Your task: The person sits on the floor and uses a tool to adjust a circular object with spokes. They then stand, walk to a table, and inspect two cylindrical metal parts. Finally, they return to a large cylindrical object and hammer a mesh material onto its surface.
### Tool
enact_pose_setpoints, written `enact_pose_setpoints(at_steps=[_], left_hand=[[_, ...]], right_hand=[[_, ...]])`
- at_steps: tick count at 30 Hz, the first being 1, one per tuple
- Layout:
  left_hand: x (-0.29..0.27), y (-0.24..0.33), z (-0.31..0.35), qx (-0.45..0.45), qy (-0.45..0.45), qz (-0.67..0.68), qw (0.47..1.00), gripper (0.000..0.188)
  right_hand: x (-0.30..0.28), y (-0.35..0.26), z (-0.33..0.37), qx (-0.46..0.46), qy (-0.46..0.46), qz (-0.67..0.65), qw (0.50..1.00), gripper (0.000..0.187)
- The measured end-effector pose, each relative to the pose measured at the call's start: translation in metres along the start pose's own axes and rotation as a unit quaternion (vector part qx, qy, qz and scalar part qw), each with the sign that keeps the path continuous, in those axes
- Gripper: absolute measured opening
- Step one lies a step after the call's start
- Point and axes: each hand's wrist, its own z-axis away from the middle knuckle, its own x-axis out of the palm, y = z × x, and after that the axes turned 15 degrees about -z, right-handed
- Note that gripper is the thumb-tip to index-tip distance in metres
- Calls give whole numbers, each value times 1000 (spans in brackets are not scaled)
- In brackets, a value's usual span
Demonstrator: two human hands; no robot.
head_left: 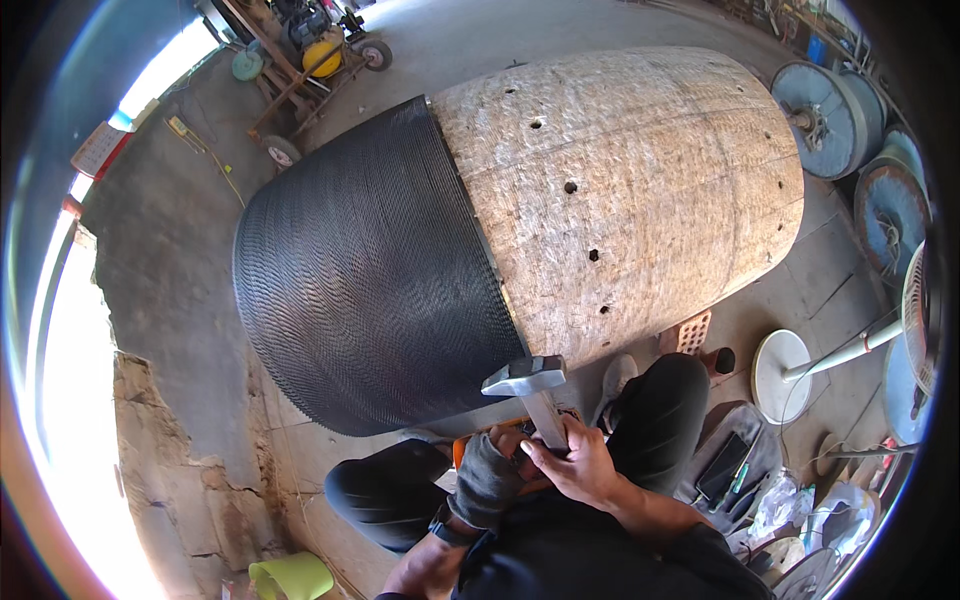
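Observation:
My right hand [580, 462] is closed around the handle of a hammer [527, 377], whose metal head points up toward the drum. Close beside it is my left hand [492, 478], in a dark grey fingerless glove. Its fingers are curled, and what they hold, if anything, is hidden. An orange-edged object [459, 452] shows partly behind the left hand. Ahead lies a large drum [640, 170] with a rough tan surface and several dark holes. Its left part is covered with tightly wound, ridged black wire [370, 265], ending in a sharp edge against the tan part.
A perforated brick [694, 332] sits under the drum's right side. Several wire spools [825, 120] stand at the far right, near a white fan stand [782, 377]. A phone [722, 468] lies at my right. A wheeled machine [325, 55] is at the back left, a green bucket [290, 577] at the lower left.

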Motion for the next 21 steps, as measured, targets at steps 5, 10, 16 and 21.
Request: enact_pose_setpoints(at_steps=[5, 10, 16, 21], left_hand=[[-20, 6, -19, 21, 22, 50, 998, 35], [-33, 10, -35, -52, -22, 120, 991, 28], [-52, 9, -63, -69, 47, 116, 990, 17], [-89, 13, -115, -89, 125, 116, 981, 11]], right_hand=[[-9, 4, -8, -104, -25, 65, 992, 25], [-10, -1, -14, -95, 7, 41, 995, 24], [-24, 1, -25, -100, 73, 17, 992, 20], [-37, 9, -22, -107, 72, 69, 989, 24]])
